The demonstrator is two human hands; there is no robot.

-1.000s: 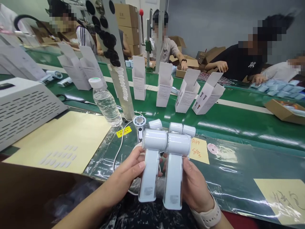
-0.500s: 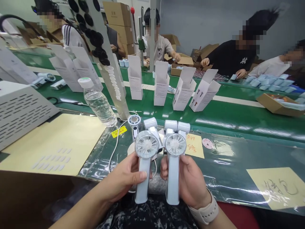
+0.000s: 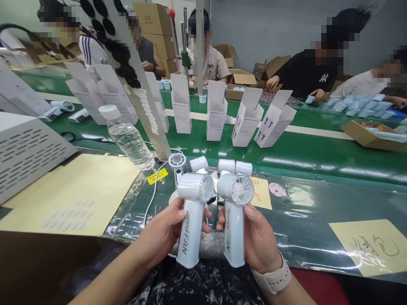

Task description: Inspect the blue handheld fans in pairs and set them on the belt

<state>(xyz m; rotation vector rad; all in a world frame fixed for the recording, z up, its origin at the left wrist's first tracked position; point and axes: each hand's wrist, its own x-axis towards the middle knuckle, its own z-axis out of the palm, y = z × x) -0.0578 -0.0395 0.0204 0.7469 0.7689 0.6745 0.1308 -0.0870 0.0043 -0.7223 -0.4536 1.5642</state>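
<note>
My left hand [image 3: 167,226] is closed around the handle of a pale blue handheld fan [image 3: 191,228], its round grille turned to the right. A matching handheld fan [image 3: 234,231] is gripped in my right hand [image 3: 259,237], which has a white watch on the wrist. Both fans stand side by side, nearly upright, with "Speed FAN" lettering on their handles. Just beyond them, several more fans [image 3: 226,166] rest on the bench, partly hidden by the ones I hold. One fan [image 3: 177,163] there shows its round face.
A water bottle [image 3: 129,137] leans beside a slanted post [image 3: 149,106]. Several white boxes [image 3: 216,112] with raised flaps stand on the green conveyor [image 3: 318,156]. To the left are a vented metal case [image 3: 32,152] and yellow paper [image 3: 104,178] with small white pieces. Co-workers sit across.
Both fans have been turned in my hands: their grilles faced me before, and now point to the right with the lettering showing. A co-worker opposite has lowered an arm.
</note>
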